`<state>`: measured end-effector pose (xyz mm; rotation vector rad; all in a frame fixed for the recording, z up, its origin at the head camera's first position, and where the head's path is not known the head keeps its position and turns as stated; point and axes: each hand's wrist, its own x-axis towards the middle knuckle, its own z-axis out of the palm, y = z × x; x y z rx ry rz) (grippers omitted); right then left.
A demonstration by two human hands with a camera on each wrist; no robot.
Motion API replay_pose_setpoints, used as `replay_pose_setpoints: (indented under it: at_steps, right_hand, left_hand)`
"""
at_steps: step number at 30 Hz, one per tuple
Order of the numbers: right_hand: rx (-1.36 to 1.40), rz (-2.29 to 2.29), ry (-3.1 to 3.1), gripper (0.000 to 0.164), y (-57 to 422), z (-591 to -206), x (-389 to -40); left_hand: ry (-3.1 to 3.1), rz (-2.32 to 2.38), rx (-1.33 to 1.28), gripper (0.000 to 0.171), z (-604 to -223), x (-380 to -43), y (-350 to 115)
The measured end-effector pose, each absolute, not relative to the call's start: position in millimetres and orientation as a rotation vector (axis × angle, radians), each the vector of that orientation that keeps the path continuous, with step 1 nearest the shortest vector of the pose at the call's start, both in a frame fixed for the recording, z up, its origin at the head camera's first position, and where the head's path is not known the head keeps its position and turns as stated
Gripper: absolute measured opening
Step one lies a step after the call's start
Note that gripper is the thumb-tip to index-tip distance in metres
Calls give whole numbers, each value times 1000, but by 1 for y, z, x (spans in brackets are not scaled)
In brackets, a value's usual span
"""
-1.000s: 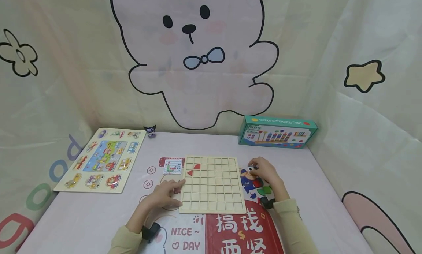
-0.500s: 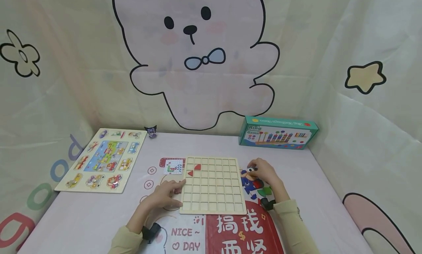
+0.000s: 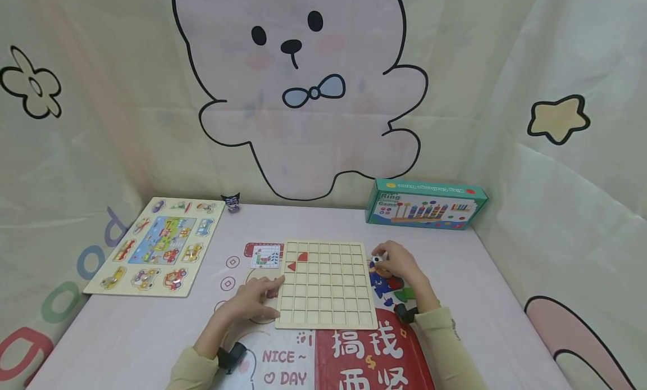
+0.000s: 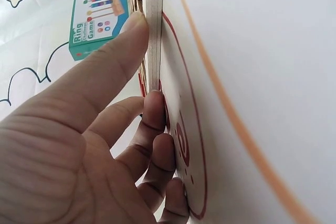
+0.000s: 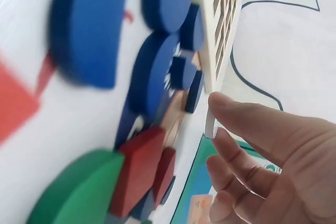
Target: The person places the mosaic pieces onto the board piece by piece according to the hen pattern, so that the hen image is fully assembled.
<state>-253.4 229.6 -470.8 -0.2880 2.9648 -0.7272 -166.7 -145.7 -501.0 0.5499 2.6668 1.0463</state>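
A pale wooden grid board [image 3: 328, 291] lies mid-table, bearing two red pieces [image 3: 302, 257] in its upper left squares. My left hand [image 3: 247, 299] is at the board's left side, thumb and index finger spread apart. Up close in the left wrist view, the thumb tip and fingertips touch the board's edge [image 4: 153, 40]. Past the board's right side, my right hand [image 3: 399, 262] pinches a small white piece [image 5: 211, 124] between thumb and index finger; a dark spot shows on it in the head view. Below that hand lie loose blue pieces [image 5: 92, 30], red pieces [image 5: 139, 169] and a green piece [image 5: 84, 192].
A small pattern card [image 3: 265, 256] shows at the board's upper left. Farther left is a picture puzzle board [image 3: 194, 277], with a small dark figurine [image 3: 232, 202] behind it. At the back right stands a green game box [image 3: 427, 204]. A printed mat [image 3: 285, 356] lies under the board.
My right hand has shifted slightly left toward the board, carrying the small white piece. The left hand and the board stay in place.
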Motion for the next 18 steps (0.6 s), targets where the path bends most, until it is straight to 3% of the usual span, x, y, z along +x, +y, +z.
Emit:
replay_pose_setpoints:
  at_steps: [18]
  right_hand:
    - [-403,-748,2911,23,195,-470,-255]
  left_hand:
    - [2677,1045,556,79,-501,-167,-146]
